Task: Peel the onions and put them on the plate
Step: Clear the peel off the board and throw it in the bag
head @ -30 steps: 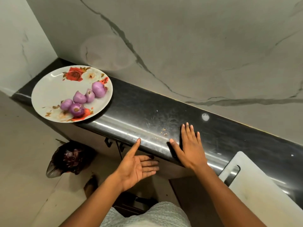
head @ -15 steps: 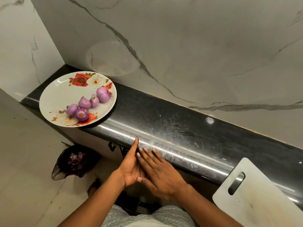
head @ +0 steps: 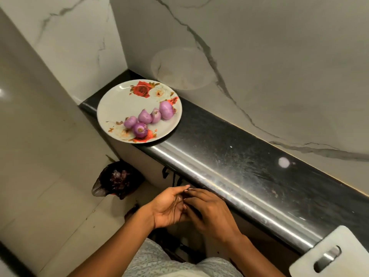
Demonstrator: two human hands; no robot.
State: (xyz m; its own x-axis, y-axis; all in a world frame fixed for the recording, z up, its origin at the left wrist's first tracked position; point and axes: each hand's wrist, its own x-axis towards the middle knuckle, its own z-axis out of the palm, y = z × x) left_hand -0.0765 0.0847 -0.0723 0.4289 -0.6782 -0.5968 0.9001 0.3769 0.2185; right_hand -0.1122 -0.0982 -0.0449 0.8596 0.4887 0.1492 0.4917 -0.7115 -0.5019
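Note:
A white flowered plate (head: 113,100) sits at the left end of the black counter (head: 229,144). Several peeled purple onions (head: 145,116) lie on it in a loose row. Both hands are below the counter's front edge, off the surface. My left hand (head: 166,209) is palm up and slightly cupped. My right hand (head: 212,213) lies palm down beside it, its fingertips touching the left palm. A tiny pale scrap shows in the left palm; neither hand holds an onion.
A white cutting board (head: 343,242) with a handle slot overhangs the counter at the lower right. A dark bag (head: 117,176) holding purple peels stands on the floor under the plate's end. Marble walls close off the back and left.
My right hand swept left across the counter and off its edge into my left palm. Both hands have dropped a little below the edge. The view has shifted, so the plate appears further right.

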